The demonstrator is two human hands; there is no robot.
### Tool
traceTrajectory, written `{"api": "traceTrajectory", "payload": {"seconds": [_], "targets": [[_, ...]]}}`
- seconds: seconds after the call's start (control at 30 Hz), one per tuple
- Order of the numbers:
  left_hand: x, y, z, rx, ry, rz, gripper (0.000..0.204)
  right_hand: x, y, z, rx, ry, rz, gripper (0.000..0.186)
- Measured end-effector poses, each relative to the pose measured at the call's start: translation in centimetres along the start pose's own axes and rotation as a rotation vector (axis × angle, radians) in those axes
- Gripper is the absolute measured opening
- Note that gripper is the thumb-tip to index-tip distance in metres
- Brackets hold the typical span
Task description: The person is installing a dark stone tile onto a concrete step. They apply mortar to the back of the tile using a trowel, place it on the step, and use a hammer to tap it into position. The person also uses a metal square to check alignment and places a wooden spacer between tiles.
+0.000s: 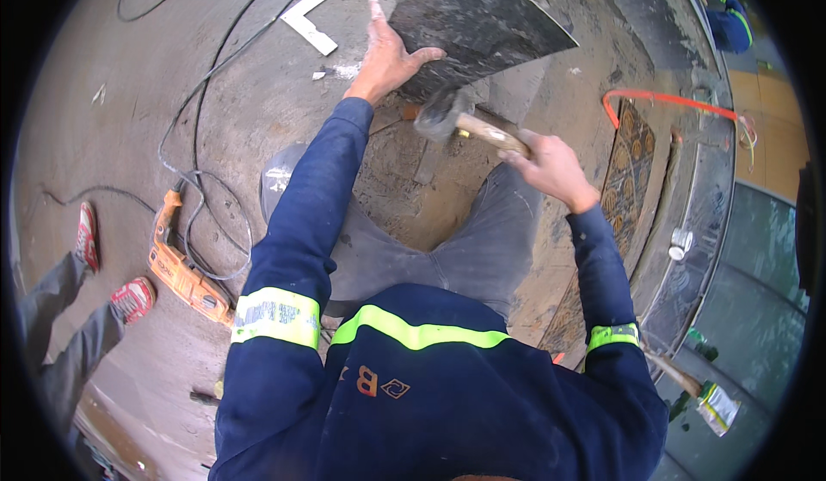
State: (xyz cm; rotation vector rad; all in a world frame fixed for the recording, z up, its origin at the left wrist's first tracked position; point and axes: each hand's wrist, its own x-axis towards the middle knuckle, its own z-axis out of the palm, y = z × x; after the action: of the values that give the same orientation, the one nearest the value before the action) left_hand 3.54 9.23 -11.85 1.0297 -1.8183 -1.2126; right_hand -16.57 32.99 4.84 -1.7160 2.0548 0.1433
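Observation:
A mallet (441,116) with a wooden handle and a grey, motion-blurred head is in my right hand (553,168), whose fingers wrap round the handle. Its head is at the near edge of a dark stone slab (477,25); whether the two touch, I cannot tell. My left hand (389,58) lies at the slab's left corner, thumb stretched along the edge and one finger pointing away. The other fingers are partly hidden. Under the slab's near edge there is bare dirt (413,197) between my knees, with a reddish brick piece (413,113) beside the mallet head.
An orange power tool (185,274) lies at the left, with looping dark cables (200,128). A person's red shoes (133,299) are nearby. A white angled strip (310,32) lies beyond my left hand. To the right are an orange tube (671,96), patterned boards (631,150) and a brush (714,403).

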Motion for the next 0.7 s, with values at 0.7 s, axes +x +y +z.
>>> {"api": "traceTrajectory", "payload": {"seconds": [0.7], "targets": [[0.5,-1.9,3.5,-0.148,0.125,0.048,0.188,10.8,1.5,16.8,0.271,-0.130,-0.015,0.043]]}}
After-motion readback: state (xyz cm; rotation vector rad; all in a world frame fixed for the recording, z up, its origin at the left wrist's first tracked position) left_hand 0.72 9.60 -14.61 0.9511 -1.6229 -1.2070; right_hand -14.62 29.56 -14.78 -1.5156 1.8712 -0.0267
